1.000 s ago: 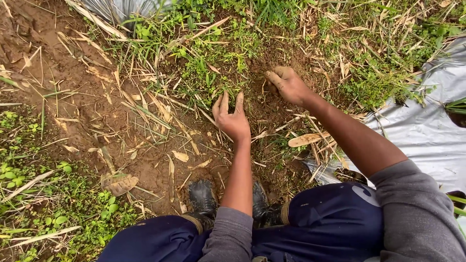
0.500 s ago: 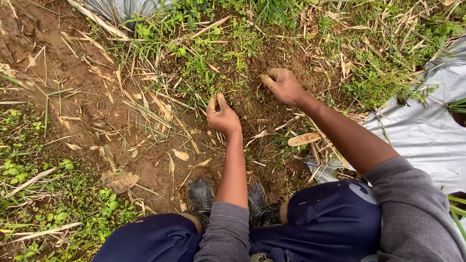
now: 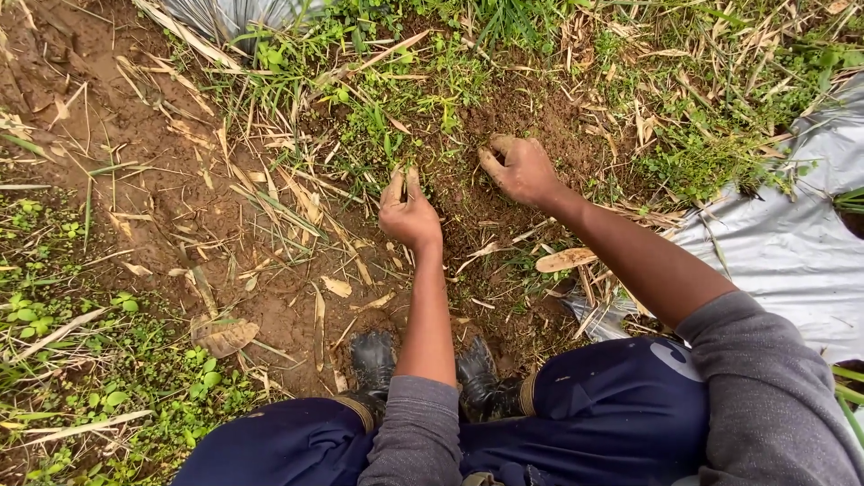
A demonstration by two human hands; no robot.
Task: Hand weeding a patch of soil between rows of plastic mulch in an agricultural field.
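Note:
I crouch over muddy brown soil (image 3: 468, 207) with small green weeds (image 3: 387, 135) growing in it. My left hand (image 3: 409, 209) reaches forward, its fingers pressed together at the base of a weed clump; whether it grips a stem is unclear. My right hand (image 3: 517, 168), smeared with mud, is curled with its fingers dug into the loose soil just to the right. The two hands are about a hand's width apart. My black boots (image 3: 423, 364) stand below them in the mud.
A grey plastic sheet (image 3: 792, 252) covers the ground at the right. Another piece of sheet (image 3: 234, 13) shows at the top. Dry straw and leaves (image 3: 270, 198) lie scattered on the left. Low green plants (image 3: 117, 396) fill the lower left.
My left hand has moved forward and closed from spread fingers to pinched ones at the weeds. My right hand has shifted slightly left and curled into the soil.

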